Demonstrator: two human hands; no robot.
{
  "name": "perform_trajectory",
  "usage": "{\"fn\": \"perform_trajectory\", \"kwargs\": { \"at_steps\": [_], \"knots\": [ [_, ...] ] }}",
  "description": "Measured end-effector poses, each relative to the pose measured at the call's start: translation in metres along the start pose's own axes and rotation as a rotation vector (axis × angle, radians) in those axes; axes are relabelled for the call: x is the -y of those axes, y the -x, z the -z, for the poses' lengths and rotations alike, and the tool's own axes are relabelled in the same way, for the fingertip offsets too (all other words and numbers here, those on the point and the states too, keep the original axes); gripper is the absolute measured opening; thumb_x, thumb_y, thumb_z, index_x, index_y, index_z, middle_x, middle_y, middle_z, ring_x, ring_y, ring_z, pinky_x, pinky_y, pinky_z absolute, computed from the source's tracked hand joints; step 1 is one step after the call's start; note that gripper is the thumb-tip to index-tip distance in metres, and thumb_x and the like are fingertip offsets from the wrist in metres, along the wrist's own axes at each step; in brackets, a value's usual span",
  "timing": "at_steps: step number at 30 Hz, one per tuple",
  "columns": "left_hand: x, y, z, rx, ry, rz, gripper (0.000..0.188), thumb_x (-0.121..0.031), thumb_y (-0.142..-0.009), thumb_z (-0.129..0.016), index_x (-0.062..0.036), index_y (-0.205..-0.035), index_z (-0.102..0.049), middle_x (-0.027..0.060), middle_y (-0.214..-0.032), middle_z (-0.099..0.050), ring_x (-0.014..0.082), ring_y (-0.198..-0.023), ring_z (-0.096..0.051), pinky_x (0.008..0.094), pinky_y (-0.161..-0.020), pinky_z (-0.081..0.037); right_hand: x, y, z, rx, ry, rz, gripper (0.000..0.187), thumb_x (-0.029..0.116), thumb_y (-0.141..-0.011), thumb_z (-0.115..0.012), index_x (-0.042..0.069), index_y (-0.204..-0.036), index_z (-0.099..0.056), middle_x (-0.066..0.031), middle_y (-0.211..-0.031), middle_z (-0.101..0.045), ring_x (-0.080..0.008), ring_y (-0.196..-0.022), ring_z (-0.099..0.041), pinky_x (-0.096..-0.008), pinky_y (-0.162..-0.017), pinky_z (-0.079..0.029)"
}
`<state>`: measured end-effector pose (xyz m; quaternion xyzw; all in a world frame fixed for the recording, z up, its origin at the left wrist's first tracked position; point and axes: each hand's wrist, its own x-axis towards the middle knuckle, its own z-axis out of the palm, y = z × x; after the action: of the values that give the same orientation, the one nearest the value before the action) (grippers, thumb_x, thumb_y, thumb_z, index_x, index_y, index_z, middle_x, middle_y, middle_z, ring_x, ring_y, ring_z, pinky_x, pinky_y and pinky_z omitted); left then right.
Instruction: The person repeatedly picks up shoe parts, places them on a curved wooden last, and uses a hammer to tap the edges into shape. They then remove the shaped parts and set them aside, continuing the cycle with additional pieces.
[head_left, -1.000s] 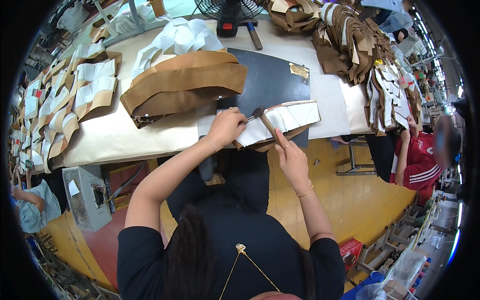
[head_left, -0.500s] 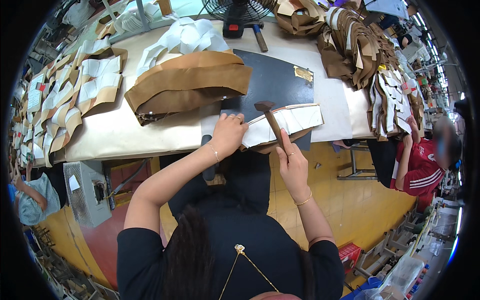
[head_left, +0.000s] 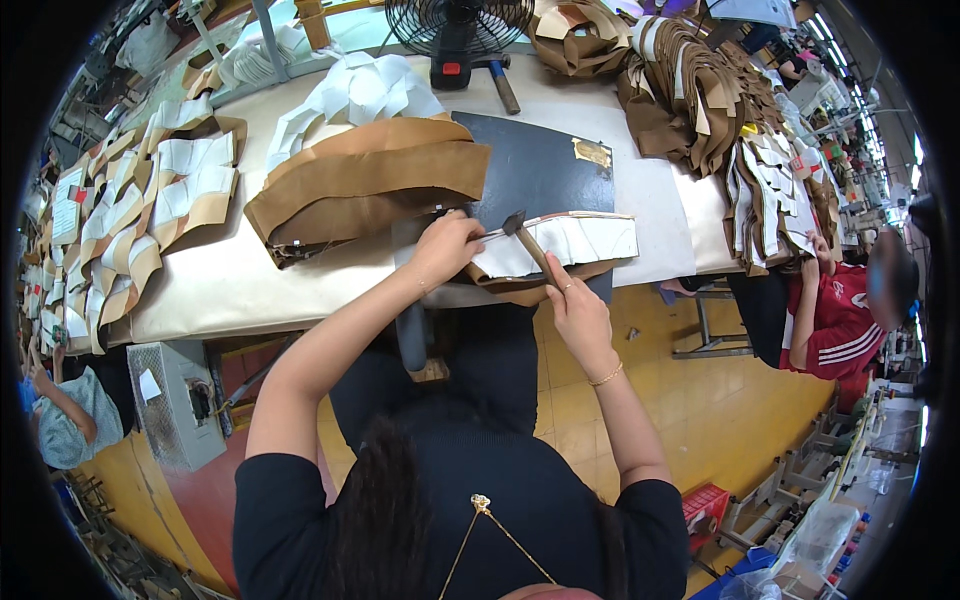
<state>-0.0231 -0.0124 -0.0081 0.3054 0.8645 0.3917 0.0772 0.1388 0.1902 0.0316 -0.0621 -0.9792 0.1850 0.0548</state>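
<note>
Right hand (head_left: 578, 315) grips a small hammer (head_left: 527, 243) over white-lined brown pieces (head_left: 560, 245).
Left hand (head_left: 443, 245), fingers curled, presses the stack's left end, at the near edge of a dark mat (head_left: 530, 170).

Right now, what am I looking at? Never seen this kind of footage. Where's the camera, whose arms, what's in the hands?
There is one picture, from a wide fisheye camera worn on a person's head and looking down, so straight edges bend near the rim. The two bare forearms coming up from below are the wearer's own. The right hand holds a small hammer by its handle. The left hand presses down a white and tan cut piece lying on a dark mat. The pale worktable also carries a folded tan stack, rows of cut pieces, a fan and a second hammer. On the right sits another person in a red top.
</note>
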Motion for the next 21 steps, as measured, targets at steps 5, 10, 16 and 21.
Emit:
{"fn": "perform_trajectory", "kwargs": {
  "at_steps": [5,10,16,21],
  "knots": [
    [-0.001,0.010,0.006,-0.008,-0.398,-0.254,0.016,-0.020,-0.087,-0.067,-0.0091,-0.096,-0.075,0.0067,-0.089,-0.062,0.0240,-0.090,-0.061,0.0368,-0.080,-0.044,0.019,-0.007,0.019,-0.078,-0.165,0.035,0.053,0.020,-0.097,-0.057,0.029,-0.147,-0.045,-0.0119,-0.082,-0.061,-0.0344,-0.071,-0.064,-0.0456,-0.064,-0.053],
    [-0.004,0.016,0.007,-0.016,-0.517,-0.307,0.016,-0.020,-0.088,-0.065,-0.0108,-0.097,-0.075,0.0029,-0.090,-0.061,0.0190,-0.093,-0.060,0.0336,-0.081,-0.041,0.021,0.000,0.004,0.073,-0.048,0.017,0.052,0.020,-0.096,-0.058,0.028,-0.147,-0.046,-0.0140,-0.079,-0.060,-0.0349,-0.068,-0.064,-0.0456,-0.063,-0.053],
    [-0.002,0.024,0.015,0.027,-0.135,-0.093,0.012,-0.015,-0.086,-0.062,-0.0105,-0.085,-0.073,0.0072,-0.091,-0.061,0.0238,-0.090,-0.061,0.0375,-0.081,-0.043,0.018,-0.011,0.021,0.074,-0.038,0.082,0.052,0.022,-0.096,-0.059,0.029,-0.146,-0.047,-0.0122,-0.077,-0.059,-0.0345,-0.065,-0.062,-0.0460,-0.061,-0.053],
    [-0.008,0.031,0.008,-0.005,-0.585,-0.294,0.012,-0.017,-0.086,-0.066,-0.0107,-0.093,-0.073,0.0031,-0.093,-0.063,0.0204,-0.093,-0.061,0.0370,-0.080,-0.042,0.029,0.004,0.009,-0.043,-0.105,0.093,0.052,0.021,-0.096,-0.059,0.030,-0.147,-0.046,-0.0109,-0.077,-0.058,-0.0335,-0.065,-0.062,-0.0451,-0.060,-0.053]
  ]
}}
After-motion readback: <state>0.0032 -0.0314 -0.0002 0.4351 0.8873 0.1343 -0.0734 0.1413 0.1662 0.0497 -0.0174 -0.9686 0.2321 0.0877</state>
